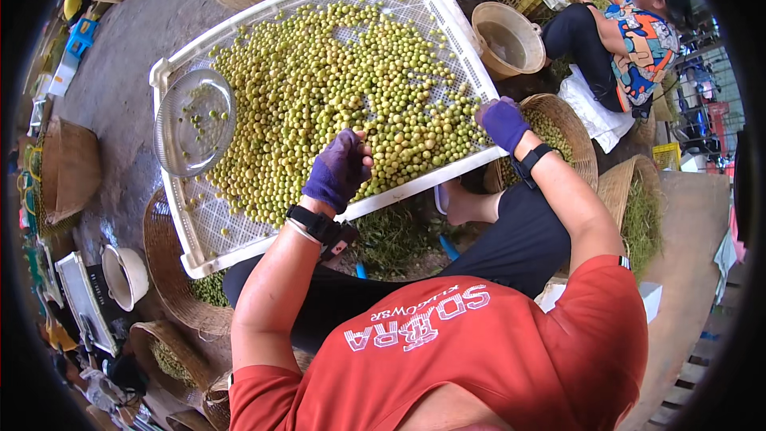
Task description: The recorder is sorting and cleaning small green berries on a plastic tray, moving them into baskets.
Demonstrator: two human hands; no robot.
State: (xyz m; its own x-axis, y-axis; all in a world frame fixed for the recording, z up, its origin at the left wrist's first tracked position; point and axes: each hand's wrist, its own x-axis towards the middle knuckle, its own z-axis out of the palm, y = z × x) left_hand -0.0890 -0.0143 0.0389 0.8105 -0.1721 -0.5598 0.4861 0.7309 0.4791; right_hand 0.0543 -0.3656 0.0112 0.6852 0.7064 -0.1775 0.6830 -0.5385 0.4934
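A white plastic mesh tray (440, 12) lies before me, spread with small round green-yellow fruit (335, 72). My left hand (339, 167), in a purple glove with bare fingertips, is curled just above the fruit near the tray's front side. Whether a fruit sits in those fingers is hidden. My right hand (504, 124), gloved alike, is bent over the tray's right rim, beside a wicker basket of fruit (547, 131). Its fingers are mostly hidden, so its grip cannot be made out. At the tray's left side rests a clear round dish (194, 123) with a few small green fruit in it.
Beyond the tray's right corner stands a bucket of water (508, 41). A seated person (634, 42) works at another tray there. Below my tray lies a heap of green stems (395, 239). Wicker baskets (164, 251) and a white bucket (124, 278) stand at left.
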